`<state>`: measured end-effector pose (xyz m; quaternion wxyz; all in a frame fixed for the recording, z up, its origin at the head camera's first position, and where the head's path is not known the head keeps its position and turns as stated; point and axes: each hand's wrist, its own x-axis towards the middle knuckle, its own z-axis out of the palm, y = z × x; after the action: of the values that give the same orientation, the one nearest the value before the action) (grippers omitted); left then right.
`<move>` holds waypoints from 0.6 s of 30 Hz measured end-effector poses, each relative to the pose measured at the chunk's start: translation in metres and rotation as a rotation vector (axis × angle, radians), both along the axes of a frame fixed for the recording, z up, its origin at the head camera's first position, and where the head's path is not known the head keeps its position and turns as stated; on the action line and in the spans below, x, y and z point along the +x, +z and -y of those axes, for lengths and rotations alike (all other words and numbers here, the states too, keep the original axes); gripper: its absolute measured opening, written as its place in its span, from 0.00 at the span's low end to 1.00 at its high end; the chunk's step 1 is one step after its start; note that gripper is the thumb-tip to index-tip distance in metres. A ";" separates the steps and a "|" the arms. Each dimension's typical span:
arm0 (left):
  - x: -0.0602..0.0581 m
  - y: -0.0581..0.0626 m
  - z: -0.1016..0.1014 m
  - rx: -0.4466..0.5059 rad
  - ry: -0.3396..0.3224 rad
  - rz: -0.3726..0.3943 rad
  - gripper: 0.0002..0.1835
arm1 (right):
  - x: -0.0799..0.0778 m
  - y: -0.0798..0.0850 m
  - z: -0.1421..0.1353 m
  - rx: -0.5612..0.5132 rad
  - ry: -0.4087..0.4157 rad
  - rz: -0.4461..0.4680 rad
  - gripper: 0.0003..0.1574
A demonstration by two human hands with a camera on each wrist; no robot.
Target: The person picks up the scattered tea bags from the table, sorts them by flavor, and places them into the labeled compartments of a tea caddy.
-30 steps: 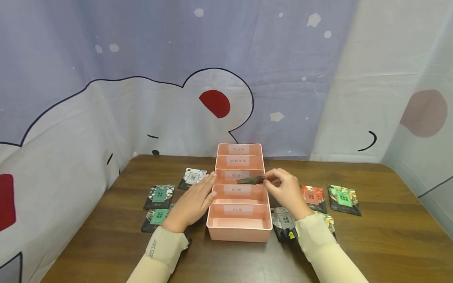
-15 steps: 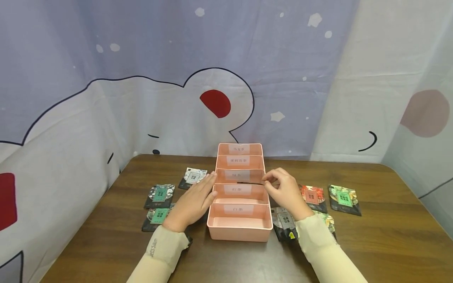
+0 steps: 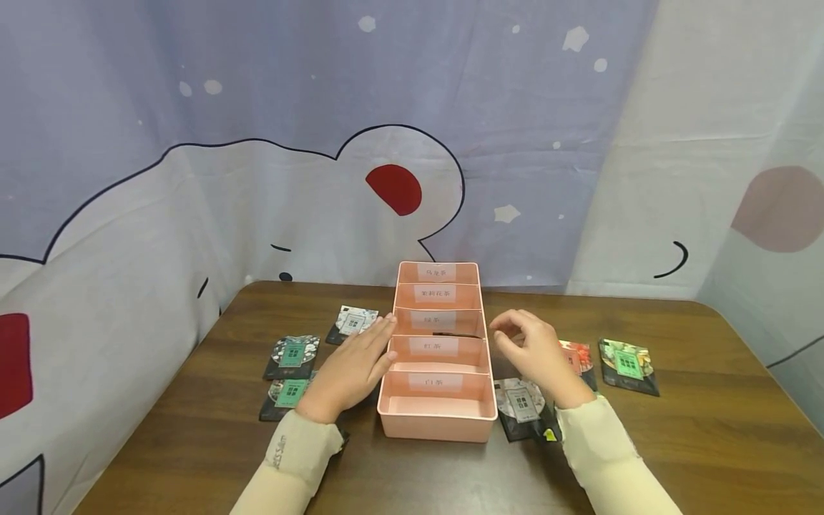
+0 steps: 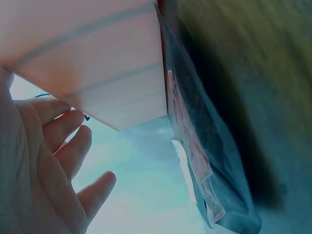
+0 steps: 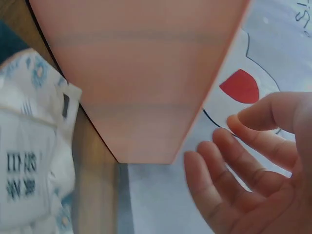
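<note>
A long pink divided box (image 3: 438, 428) with paper labels stands in the middle of the table. My left hand (image 3: 350, 372) lies against its left rim, fingers straight. In the left wrist view the fingers of that hand (image 4: 53, 156) reach up to the box edge. My right hand (image 3: 533, 352) hovers just right of the box, fingers loosely bent and nothing between them. The right wrist view shows this hand (image 5: 253, 175) apart from the pink wall. Inside the third compartment from the front, only the thin dark edge of a tea sachet (image 3: 455, 334) shows.
Left of the box lie several dark tea sachets, one with a white top (image 3: 352, 323) and one with a green label (image 3: 292, 353). On the right are a grey-labelled sachet (image 3: 520, 402), a red one (image 3: 582, 357) partly behind my hand, and a green one (image 3: 627, 365).
My right hand has let go of the tea sachet, which dropped down into the third compartment, and has moved off to the right. The left hand stays at the box rim.
</note>
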<state>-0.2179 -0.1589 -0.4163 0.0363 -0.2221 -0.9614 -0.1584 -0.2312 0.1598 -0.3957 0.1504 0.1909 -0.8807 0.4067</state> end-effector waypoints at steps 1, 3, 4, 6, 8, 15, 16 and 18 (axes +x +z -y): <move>0.001 0.001 0.000 -0.005 -0.001 -0.003 0.34 | 0.001 0.001 -0.002 0.013 0.004 0.014 0.06; 0.002 0.002 0.000 -0.015 -0.004 -0.011 0.34 | 0.004 0.004 -0.006 0.049 0.013 0.028 0.07; 0.002 0.002 0.000 -0.019 -0.007 -0.016 0.34 | 0.005 0.005 -0.009 0.068 0.019 0.035 0.07; 0.003 0.003 -0.001 -0.024 -0.012 -0.024 0.35 | 0.006 0.008 -0.013 0.102 0.034 0.045 0.07; 0.003 0.003 -0.001 -0.027 -0.012 -0.028 0.35 | 0.008 0.009 -0.017 0.135 0.050 0.058 0.06; 0.002 0.001 -0.002 -0.024 -0.007 -0.024 0.35 | 0.006 0.006 -0.030 0.213 0.109 0.136 0.07; 0.002 0.000 -0.002 -0.023 -0.009 -0.024 0.35 | 0.006 0.006 -0.032 0.220 0.113 0.148 0.08; 0.002 -0.001 -0.002 -0.017 -0.013 -0.023 0.36 | 0.006 0.004 -0.035 0.232 0.122 0.174 0.08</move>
<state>-0.2162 -0.1572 -0.4169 0.0444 -0.2307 -0.9607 -0.1477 -0.2249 0.1946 -0.3914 0.0257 0.2241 -0.9182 0.3256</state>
